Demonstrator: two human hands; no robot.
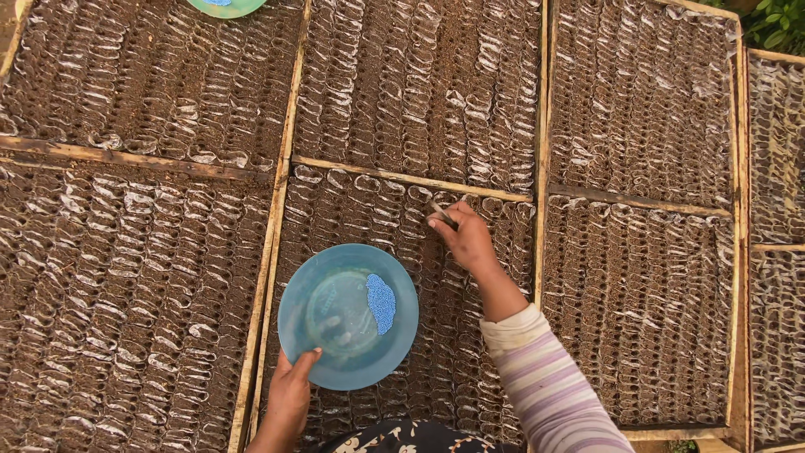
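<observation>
Left hand: at 6 o'clock, gripping the near rim of the plate, thumb lying over the edge on top, remaining fingers hidden under it.
Plate: round, translucent blue-green, held level just above the soil cells at about 7 o'clock from the frame's middle.
Blue granules: small heap of tiny blue beads on the plate's 3 o'clock side; rest of the plate bare, so most of the load looks used up, though that is a judgement only.
Right hand: near centre, reaching toward 12 o'clock, fingers pressed together and pinching a thin stick.
Stick: short, pale, tip angled down into a cell close to the wooden slat.
Sleeve: striped lilac and cream, running in from 5 o'clock.
Soil cells: rows of small clear-plastic sleeves packed with dark soil, filling every frame.
Wooden frames: pale slats dividing the bed into rectangular sections.
Second plate: green rim with blue specks, at 11 o'clock, well apart.
Progress: no blue beads or sprouts visible on any soil surface; cannot tell treated cells from untreated ones.
</observation>
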